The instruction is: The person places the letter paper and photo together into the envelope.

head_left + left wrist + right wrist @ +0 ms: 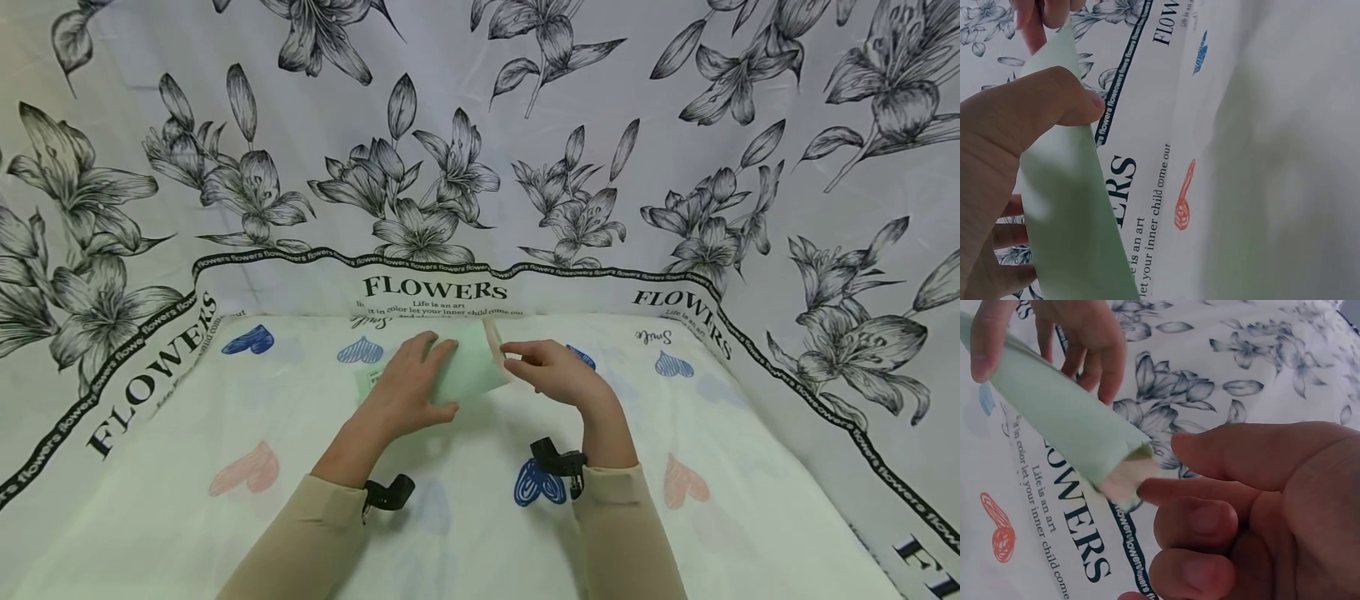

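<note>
A light green paper packet [471, 371] is held above the bed-like surface, its open end to the right. My left hand [405, 379] grips it, thumb [1054, 100] on the near face and fingers on the far side. At the packet's mouth a pale peach piece [1130, 476] shows; what it is cannot be told. My right hand [555, 371] is at that end, with its index fingertip touching the peach piece. In the right wrist view, the right thumb [1210, 450] stands apart from the packet, and the other fingers are curled.
White cloth printed with hearts [247, 471] covers the surface below. Behind and at the sides hangs a flower-printed curtain [427, 192] with a black lettered border. Each wrist carries a small black camera [390, 493].
</note>
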Demonstrator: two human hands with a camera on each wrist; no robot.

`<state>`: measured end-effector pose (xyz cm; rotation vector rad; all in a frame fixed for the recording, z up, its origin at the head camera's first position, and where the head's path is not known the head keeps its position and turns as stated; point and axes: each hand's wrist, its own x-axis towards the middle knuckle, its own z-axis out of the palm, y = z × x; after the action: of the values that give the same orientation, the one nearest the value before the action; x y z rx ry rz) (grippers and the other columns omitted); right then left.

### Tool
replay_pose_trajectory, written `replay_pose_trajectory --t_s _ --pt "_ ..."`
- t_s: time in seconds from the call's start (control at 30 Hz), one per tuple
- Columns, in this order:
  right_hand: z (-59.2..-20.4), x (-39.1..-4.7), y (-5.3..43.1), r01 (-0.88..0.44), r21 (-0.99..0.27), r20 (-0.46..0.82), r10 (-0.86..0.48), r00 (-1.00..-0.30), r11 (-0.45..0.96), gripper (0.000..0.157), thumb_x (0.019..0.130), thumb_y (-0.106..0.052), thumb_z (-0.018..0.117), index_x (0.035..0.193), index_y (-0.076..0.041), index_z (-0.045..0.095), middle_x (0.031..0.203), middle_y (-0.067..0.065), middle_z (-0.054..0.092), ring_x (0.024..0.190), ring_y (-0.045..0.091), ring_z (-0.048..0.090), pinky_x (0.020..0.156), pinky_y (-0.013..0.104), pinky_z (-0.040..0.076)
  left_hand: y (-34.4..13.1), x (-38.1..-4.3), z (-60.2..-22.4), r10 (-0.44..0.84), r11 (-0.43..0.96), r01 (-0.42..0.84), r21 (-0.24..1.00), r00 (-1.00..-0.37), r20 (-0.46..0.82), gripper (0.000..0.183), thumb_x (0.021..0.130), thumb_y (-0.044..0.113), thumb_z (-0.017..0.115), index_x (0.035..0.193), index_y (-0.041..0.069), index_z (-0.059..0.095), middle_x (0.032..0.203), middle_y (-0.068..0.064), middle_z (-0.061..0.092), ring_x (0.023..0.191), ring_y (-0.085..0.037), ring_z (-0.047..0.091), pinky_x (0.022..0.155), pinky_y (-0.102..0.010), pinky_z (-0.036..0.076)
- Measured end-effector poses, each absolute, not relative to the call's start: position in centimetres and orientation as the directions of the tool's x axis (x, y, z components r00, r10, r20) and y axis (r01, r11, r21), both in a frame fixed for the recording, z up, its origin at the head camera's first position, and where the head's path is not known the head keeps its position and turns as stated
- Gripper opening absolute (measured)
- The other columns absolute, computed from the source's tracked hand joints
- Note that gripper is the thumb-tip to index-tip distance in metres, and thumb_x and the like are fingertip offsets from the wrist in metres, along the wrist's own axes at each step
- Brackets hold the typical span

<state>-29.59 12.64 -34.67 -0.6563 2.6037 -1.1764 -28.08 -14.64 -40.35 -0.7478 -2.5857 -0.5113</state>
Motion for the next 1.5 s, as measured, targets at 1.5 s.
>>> replay_pose_trajectory --t_s 1.5 --pt "-34.9 -29.5 13.6 -0.220 -0.816 -0.154 -0.567 -0.809 0.535 0.054 0.102 -0.038 0.063 0.152 -0.022 0.052 0.070 0.002 0.045 0.066 0.017 0.045 0.061 0.032 0.050 -13.8 -27.8 -40.1 0.450 0.742 0.628 0.235 -0.727 0.519 0.088 0.070 0.034 0.091 0.144 0.014 0.048 0.144 -0.023 0.044 0.130 -0.042 0.046 0.102 -0.057 0.046"
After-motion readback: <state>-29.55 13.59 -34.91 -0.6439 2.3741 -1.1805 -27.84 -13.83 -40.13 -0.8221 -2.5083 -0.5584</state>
